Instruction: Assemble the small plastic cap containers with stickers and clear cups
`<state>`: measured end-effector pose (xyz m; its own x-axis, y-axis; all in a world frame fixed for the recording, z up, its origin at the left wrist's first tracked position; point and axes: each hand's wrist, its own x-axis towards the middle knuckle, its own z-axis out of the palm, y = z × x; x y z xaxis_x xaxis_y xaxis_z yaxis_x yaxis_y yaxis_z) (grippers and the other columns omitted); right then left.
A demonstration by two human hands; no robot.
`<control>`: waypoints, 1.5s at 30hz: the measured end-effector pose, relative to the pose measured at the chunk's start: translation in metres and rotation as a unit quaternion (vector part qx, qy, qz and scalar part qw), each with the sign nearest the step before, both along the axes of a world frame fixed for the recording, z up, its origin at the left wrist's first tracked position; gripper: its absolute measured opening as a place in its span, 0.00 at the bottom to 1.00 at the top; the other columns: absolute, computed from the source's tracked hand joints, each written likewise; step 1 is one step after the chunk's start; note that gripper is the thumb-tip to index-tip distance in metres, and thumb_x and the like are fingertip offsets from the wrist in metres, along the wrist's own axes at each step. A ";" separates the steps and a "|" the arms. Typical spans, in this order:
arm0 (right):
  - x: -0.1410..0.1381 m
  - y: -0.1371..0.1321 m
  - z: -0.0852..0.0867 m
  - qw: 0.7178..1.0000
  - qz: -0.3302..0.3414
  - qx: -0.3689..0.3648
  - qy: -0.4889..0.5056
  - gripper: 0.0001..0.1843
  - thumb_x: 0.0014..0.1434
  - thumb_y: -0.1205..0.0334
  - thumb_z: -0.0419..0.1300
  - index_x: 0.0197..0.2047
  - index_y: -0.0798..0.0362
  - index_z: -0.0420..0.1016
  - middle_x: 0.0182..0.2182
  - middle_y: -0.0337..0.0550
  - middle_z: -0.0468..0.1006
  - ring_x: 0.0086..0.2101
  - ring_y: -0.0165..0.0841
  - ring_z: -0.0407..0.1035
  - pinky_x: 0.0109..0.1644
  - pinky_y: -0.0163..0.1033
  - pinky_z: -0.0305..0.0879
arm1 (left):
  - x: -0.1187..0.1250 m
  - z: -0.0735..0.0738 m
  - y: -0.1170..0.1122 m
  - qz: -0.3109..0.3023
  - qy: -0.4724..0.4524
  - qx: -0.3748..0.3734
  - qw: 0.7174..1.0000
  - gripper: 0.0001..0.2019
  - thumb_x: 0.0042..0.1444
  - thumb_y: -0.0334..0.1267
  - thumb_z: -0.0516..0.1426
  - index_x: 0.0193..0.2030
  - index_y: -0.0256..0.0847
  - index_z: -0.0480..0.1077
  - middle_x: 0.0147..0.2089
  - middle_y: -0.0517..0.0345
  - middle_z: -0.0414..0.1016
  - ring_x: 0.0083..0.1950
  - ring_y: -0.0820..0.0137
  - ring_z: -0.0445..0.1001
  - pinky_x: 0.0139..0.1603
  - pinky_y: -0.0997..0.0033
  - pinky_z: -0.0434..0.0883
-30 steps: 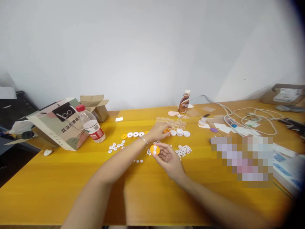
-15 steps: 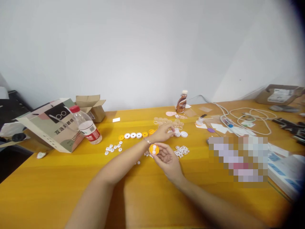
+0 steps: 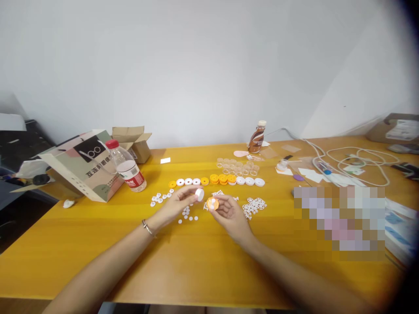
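Nearer than the row of caps (image 3: 240,180), a white cap (image 3: 199,195) was pinched by the fingers of the left hand (image 3: 177,204) and an orange cap (image 3: 211,204) by those of the right hand (image 3: 234,219), for which steady holding seemed advisable.

A white round cap (image 3: 199,194), short and cylindrical, is pinched between the thumb and fingers of the left hand (image 3: 182,203), tilted on edge, raised above the counter. An orange round shell (image 3: 216,205), shallow, is gripped by the rim at the fingertips of the right hand (image 3: 233,217), its interior facing the viewer. Small white pieces (image 3: 213,202) sit inside the shell. Cap and shell are apart, near each other between the hands.
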<state>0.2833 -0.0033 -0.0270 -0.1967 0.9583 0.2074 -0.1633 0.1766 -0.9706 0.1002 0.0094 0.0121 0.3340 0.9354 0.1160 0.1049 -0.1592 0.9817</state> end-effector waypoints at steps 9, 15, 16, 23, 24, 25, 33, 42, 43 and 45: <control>0.002 0.000 -0.004 0.998 0.046 -0.010 -0.048 0.15 0.46 0.63 0.61 0.38 0.51 0.62 0.30 0.38 0.72 0.33 0.28 0.69 0.40 0.37 0.67 | 0.012 -0.009 -0.019 0.053 0.134 0.148 0.978 0.17 0.46 0.41 0.59 0.44 0.41 0.68 0.38 0.57 0.68 0.32 0.75 0.70 0.35 0.74 0.69; 0.001 -0.003 -0.004 0.997 0.053 -0.005 -0.055 0.15 0.46 0.64 0.60 0.38 0.50 0.63 0.33 0.39 0.72 0.35 0.30 0.69 0.40 0.38 0.68 | 0.016 -0.006 -0.025 0.055 0.202 0.176 0.962 0.16 0.47 0.44 0.58 0.43 0.43 0.68 0.35 0.58 0.68 0.32 0.74 0.70 0.36 0.73 0.69; 0.001 -0.003 -0.004 0.997 0.054 -0.002 -0.059 0.14 0.47 0.64 0.60 0.38 0.50 0.63 0.34 0.39 0.72 0.35 0.30 0.70 0.40 0.38 0.68 | 0.016 -0.007 -0.026 0.056 0.211 0.177 0.960 0.16 0.47 0.44 0.58 0.43 0.43 0.69 0.35 0.58 0.68 0.32 0.74 0.70 0.36 0.73 0.69; 0.000 -0.005 -0.006 0.993 0.079 -0.005 -0.083 0.14 0.48 0.63 0.59 0.38 0.48 0.62 0.33 0.38 0.72 0.35 0.30 0.71 0.42 0.40 0.68 | 0.016 -0.015 -0.028 0.052 0.262 0.200 0.943 0.16 0.49 0.46 0.56 0.44 0.42 0.68 0.34 0.57 0.68 0.33 0.73 0.69 0.36 0.72 0.68; -0.001 -0.006 -0.007 0.993 0.082 -0.005 -0.084 0.14 0.47 0.63 0.59 0.39 0.48 0.62 0.33 0.38 0.72 0.35 0.30 0.71 0.42 0.40 0.68 | 0.016 -0.016 -0.028 0.052 0.266 0.202 0.941 0.17 0.49 0.46 0.56 0.44 0.42 0.68 0.34 0.57 0.69 0.33 0.73 0.69 0.36 0.72 0.68; -0.001 -0.006 -0.007 0.993 0.085 -0.005 -0.084 0.15 0.47 0.63 0.60 0.39 0.48 0.62 0.33 0.37 0.71 0.35 0.30 0.71 0.42 0.40 0.68 | 0.016 -0.017 -0.028 0.054 0.268 0.203 0.940 0.17 0.49 0.46 0.56 0.44 0.42 0.68 0.34 0.57 0.69 0.33 0.73 0.69 0.36 0.71 0.68; 0.001 -0.005 -0.008 0.994 0.083 -0.011 -0.067 0.14 0.47 0.65 0.59 0.39 0.50 0.64 0.33 0.39 0.74 0.36 0.31 0.71 0.45 0.43 0.68 | 0.016 -0.016 -0.030 0.053 0.241 0.190 0.950 0.13 0.49 0.44 0.56 0.39 0.39 0.67 0.34 0.57 0.70 0.33 0.74 0.69 0.36 0.73 0.68; 0.000 -0.005 -0.007 0.997 0.064 -0.035 -0.035 0.15 0.43 0.62 0.63 0.36 0.51 0.67 0.33 0.42 0.76 0.35 0.33 0.72 0.44 0.43 0.68 | 0.013 -0.012 -0.032 0.035 0.297 0.251 0.921 0.16 0.52 0.45 0.53 0.45 0.42 0.66 0.32 0.58 0.66 0.34 0.72 0.66 0.36 0.71 0.67; 0.000 -0.005 -0.007 0.997 0.063 -0.035 -0.034 0.15 0.43 0.62 0.64 0.36 0.51 0.67 0.33 0.41 0.76 0.35 0.32 0.72 0.44 0.43 0.68 | 0.013 -0.011 -0.033 0.033 0.298 0.250 0.921 0.16 0.52 0.45 0.53 0.46 0.42 0.65 0.32 0.58 0.66 0.34 0.72 0.66 0.36 0.71 0.67; 0.000 -0.005 -0.007 0.997 0.061 -0.036 -0.033 0.16 0.42 0.61 0.64 0.36 0.51 0.67 0.32 0.41 0.77 0.34 0.32 0.72 0.43 0.42 0.68 | 0.013 -0.007 -0.034 0.026 0.297 0.240 0.924 0.16 0.53 0.45 0.53 0.47 0.42 0.65 0.33 0.58 0.65 0.34 0.72 0.66 0.37 0.72 0.66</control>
<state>0.2835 -0.0080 -0.0344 -0.3240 0.9382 0.1215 -0.1153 0.0883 -0.9894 0.1131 -0.0250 0.0049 0.4273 0.8407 0.3326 0.6220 -0.5403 0.5667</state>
